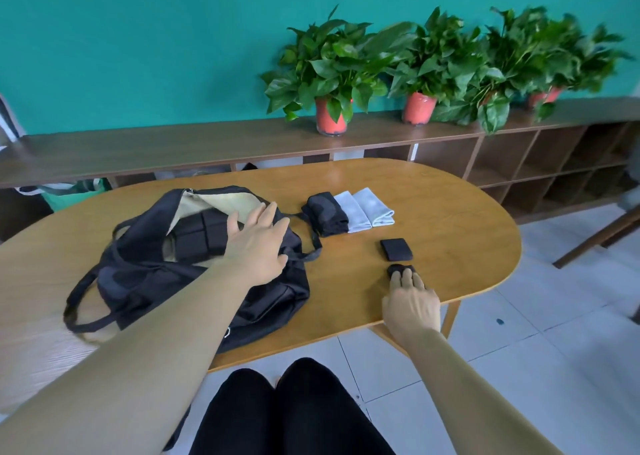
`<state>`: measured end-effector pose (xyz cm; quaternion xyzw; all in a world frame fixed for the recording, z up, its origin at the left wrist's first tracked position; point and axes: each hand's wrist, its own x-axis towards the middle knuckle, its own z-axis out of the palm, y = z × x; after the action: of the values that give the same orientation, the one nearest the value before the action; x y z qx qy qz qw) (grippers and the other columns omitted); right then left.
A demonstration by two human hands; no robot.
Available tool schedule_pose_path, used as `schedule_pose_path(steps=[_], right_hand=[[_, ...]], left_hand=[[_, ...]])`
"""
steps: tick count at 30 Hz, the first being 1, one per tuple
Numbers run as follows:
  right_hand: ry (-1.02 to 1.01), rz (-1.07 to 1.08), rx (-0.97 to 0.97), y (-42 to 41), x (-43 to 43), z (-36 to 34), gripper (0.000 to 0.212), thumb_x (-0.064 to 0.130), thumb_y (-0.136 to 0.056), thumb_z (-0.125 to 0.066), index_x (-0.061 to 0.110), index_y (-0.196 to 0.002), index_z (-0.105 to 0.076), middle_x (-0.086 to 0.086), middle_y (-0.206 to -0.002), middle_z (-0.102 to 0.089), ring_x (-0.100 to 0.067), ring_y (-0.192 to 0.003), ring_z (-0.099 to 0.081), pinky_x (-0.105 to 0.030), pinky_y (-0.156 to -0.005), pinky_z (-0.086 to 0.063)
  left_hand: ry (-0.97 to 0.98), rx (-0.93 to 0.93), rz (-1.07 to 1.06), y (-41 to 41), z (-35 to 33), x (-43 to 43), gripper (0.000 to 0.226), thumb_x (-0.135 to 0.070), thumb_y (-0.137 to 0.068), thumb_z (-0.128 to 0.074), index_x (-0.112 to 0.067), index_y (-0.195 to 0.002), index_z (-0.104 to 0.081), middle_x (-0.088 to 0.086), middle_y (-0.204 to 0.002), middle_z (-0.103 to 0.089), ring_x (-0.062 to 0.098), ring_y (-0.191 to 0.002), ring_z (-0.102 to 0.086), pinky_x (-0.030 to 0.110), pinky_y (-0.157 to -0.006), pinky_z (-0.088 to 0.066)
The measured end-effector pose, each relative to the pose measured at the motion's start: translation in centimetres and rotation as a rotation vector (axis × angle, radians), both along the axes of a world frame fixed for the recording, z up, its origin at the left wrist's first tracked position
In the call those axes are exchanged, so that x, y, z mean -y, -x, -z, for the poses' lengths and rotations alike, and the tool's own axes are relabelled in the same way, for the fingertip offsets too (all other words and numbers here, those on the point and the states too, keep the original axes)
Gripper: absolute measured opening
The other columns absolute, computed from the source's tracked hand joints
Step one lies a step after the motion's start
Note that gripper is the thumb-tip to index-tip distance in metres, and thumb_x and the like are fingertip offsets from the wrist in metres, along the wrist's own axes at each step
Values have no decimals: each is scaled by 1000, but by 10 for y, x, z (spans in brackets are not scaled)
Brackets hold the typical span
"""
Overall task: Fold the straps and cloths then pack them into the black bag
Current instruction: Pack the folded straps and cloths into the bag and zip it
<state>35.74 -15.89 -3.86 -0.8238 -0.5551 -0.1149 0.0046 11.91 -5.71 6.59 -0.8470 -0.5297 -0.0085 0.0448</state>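
Teal wall at the back, potted plants [332, 74] lined along the long shelf [173, 146], and up front the oval wooden surface [450, 233] carried everything that mattered. On its left half lay the black bag [194, 281], mouth gaping, pale lining showing, dark folded bundles [201, 235] already sitting inside. And look at the left grip [256, 243]: spread wide over the rim of that opening, fingers straight, holding nothing. By my reading it was pinning the fabric down to keep the mouth open for the next piece.

Over by the near edge, the right grip [410, 302] had its fingers laid fairly flat on the small black bundle [398, 269], touching it from above. Nothing showed closed around it, and the thumb was hidden.

Just beyond sat a black folded square [396, 249], apart from the bundle. Further back came the black folded cloth [327, 214] and two pale grey folded cloths [365, 210], touching side by side in a tidy row, likely staged within easy reach of the bag.

Folding looked finished and packing partway through. The nearest piece seemed the next candidate, and a loose lift could let it spring open
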Motion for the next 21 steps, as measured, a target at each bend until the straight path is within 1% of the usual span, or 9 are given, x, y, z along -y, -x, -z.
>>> schedule_pose_path(steps=[2,4,8,10,12,14,15,19,21], right_hand=[[-19,-15,6,7,2,-2,44,29,-86,-49,5,-122,-56,-12,-117,-60,-26,-108,-58,-34,-79,-47],[-42,-73,22,17,3,-3,37,27,-70,-61,2,-97,-69,-14,-88,-67,-28,-78,-65,-34,-60,-49],[-85,-269,50,37,0,-6,27,21,-52,-73,10,-76,-66,-4,-62,-58,-22,-51,-55,-27,-48,-34],[-78,-356,56,47,-5,-18,25,17,-47,-77,16,-65,-61,3,-52,-45,-18,-41,-41,-25,-47,-24],[34,-375,98,54,-11,-31,22,13,-56,-76,18,-66,-57,3,-54,-43,-17,-47,-33,-26,-50,-25],[143,-379,127,56,-18,-34,13,6,-79,-59,18,-82,-55,1,-69,-53,-18,-63,-40,-27,-57,-30],[169,-376,131,57,-20,-36,16,2,-83,-53,18,-84,-52,1,-71,-52,-19,-67,-42,-28,-59,-31],[168,-305,76,60,-17,-46,24,-5,-81,-49,18,-89,-49,-1,-84,-59,-20,-70,-44,-27,-56,-32],[62,-264,73,62,-19,-50,22,0,-75,-59,17,-88,-55,-1,-75,-59,-19,-62,-43,-24,-46,-24]], left_hand=[[0,-19,-4,0,2,0,67,-42,-94,-49,-25,-151,-17,3,-161,5,21,-147,7,55,-115,-1],[0,-36,-10,1,2,0,67,-43,-94,-49,-24,-151,-17,4,-161,4,21,-147,7,54,-115,-1],[-2,-51,-28,11,-1,-1,67,-42,-94,-48,-24,-151,-17,4,-161,5,22,-147,6,55,-114,0],[-1,-51,-35,17,-2,-2,68,-42,-94,-49,-25,-151,-17,4,-161,4,22,-147,6,55,-114,1],[-3,-45,-40,22,-3,-2,67,-42,-94,-49,-25,-151,-18,5,-160,3,22,-147,5,54,-114,1],[-5,-43,-44,26,-3,-1,66,-43,-94,-48,-25,-150,-19,4,-160,2,22,-147,5,54,-114,1],[-5,-40,-46,28,-2,0,65,-43,-94,-47,-26,-150,-19,4,-160,2,23,-147,5,54,-114,1],[-16,-22,-62,39,-4,1,61,-43,-95,-45,-28,-149,-21,3,-160,0,22,-147,4,54,-115,0],[-15,-5,-84,50,-5,-1,60,-42,-95,-44,-28,-149,-22,2,-161,0,22,-147,4,54,-115,-1]])
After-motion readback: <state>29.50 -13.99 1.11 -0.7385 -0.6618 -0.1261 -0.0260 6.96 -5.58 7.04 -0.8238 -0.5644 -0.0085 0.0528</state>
